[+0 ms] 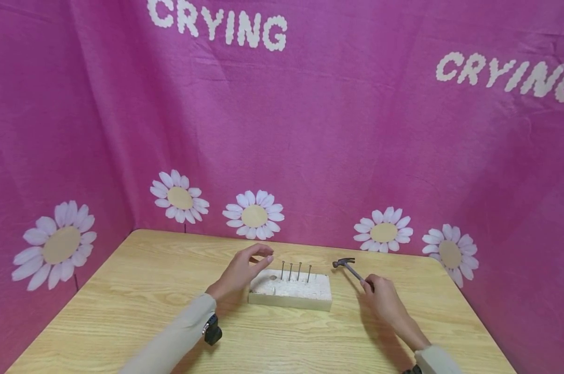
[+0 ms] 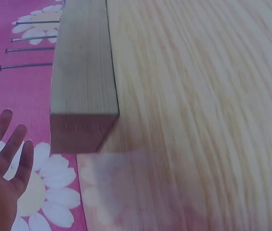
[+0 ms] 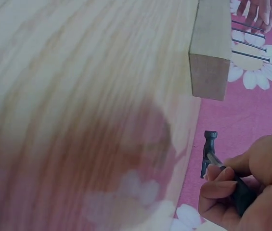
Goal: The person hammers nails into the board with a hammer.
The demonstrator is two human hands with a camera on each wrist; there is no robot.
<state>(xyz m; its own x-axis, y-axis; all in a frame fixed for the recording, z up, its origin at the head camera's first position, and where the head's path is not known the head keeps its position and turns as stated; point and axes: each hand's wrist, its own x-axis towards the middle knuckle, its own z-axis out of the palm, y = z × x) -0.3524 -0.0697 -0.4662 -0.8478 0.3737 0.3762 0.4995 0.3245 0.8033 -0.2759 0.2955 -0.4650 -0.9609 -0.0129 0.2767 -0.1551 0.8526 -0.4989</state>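
Note:
A pale wooden block (image 1: pixel 290 299) lies on the table with several nails (image 1: pixel 299 271) standing upright in a row in its top. My right hand (image 1: pixel 386 300) grips a small claw hammer (image 1: pixel 349 267) by its handle, to the right of the block and apart from it. In the right wrist view the fingers curl round the dark handle (image 3: pixel 244 196), with the hammer head beyond them. My left hand (image 1: pixel 239 271) hovers at the block's left end, fingers loosely bent and holding nothing. The left wrist view shows that hand (image 2: pixel 3 166) with its fingers spread, away from the nails.
The wood-grain table (image 1: pixel 170 291) reaches back to a pink cloth (image 1: pixel 310 130) with white flowers and lettering, which also hangs at both sides. A hole (image 1: pixel 273 277) shows in the block's top near its left end. A dark device (image 1: pixel 212 330) sits on the left wrist.

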